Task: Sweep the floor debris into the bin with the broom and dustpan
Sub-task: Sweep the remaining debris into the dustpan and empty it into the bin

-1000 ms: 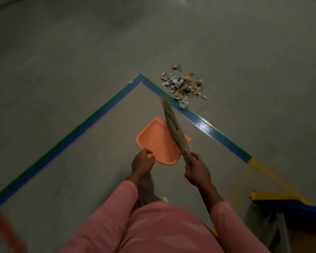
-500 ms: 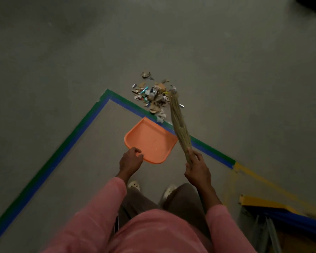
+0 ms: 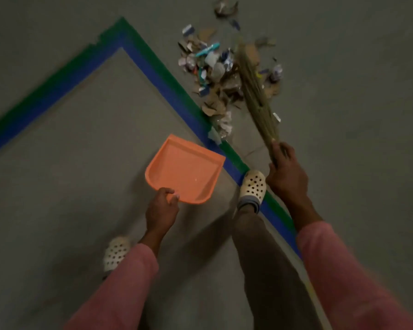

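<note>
Here, the left hand (image 3: 161,208) is gripping the near edge of the orange dustpan (image 3: 184,169), holding it low inside the taped corner. The right hand (image 3: 285,172) is clasping the broom (image 3: 253,91) at its bound end. Its bristles are lying across the debris (image 3: 212,67), which is heaped just beyond the blue-green tape (image 3: 167,84). One shoe (image 3: 252,186) is standing on the tape.

Blurred broom (image 3: 255,96) bristles, dustpan (image 3: 184,170) handle hidden under left hand (image 3: 161,210)

left hand (image 3: 161,209) gripping dustpan (image 3: 184,170), right hand (image 3: 285,173) gripping broom (image 3: 255,96)
</note>
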The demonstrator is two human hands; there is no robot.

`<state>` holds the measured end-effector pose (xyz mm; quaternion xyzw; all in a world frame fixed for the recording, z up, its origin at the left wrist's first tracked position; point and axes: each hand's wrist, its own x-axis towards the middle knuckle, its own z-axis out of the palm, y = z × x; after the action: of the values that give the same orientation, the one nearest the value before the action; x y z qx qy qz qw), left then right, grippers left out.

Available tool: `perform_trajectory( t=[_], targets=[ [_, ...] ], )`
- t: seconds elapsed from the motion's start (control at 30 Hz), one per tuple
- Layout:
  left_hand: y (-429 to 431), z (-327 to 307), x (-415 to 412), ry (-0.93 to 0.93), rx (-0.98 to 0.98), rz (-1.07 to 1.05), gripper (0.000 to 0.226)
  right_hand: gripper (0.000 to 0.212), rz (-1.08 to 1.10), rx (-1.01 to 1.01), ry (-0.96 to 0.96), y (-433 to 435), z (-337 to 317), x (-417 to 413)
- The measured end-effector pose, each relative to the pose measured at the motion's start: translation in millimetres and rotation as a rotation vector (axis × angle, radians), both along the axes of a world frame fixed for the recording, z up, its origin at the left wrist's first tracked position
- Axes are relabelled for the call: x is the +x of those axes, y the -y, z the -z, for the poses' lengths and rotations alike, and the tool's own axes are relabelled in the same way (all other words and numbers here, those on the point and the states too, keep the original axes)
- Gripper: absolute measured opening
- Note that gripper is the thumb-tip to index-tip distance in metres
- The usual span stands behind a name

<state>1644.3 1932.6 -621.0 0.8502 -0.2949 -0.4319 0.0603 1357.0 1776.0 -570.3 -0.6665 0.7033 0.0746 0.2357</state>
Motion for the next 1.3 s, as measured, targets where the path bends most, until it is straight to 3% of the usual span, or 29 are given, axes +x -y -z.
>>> perform_trajectory(
  t=[0.17, 0.37, 0.7, 0.87, 1.13, 1.3],
  targets=[
    [49.1, 130.8, -68.2, -0.022, 0.072, -0.077, 0.024, 0.072, -0.126, -0.036, -0.042, 77.5, 125.7, -58.6],
    [141.1, 203.2, -91.1, 0.011, -0.025, -0.119, 0.022, 0.071, -0.083, -0.078, -0.030, 143.0, 186.9, -91.8],
    [254.6, 218.6, -72.9, 0.043, -0.083, -0.119, 0.021, 0.074, -0.055, -0.092, 0.020, 257.9, 230.8, -75.0],
    [266.7, 233.7, -55.9, 0.081, -0.084, -0.079, 0.018, 0.091, -0.055, 0.095, 0.058, 306.6, 273.7, -53.8],
    [287.7, 247.7, -28.0, 0.164, -0.065, 0.083, 0.021, 0.083, -0.291, 0.095, 0.139, 289.1, 306.6, -79.4],
    [311.6, 239.9, -28.6, 0.202, -0.127, 0.167, 0.023, 0.096, -0.447, 0.166, 0.196, 267.0, 306.8, -84.5]
  ],
)
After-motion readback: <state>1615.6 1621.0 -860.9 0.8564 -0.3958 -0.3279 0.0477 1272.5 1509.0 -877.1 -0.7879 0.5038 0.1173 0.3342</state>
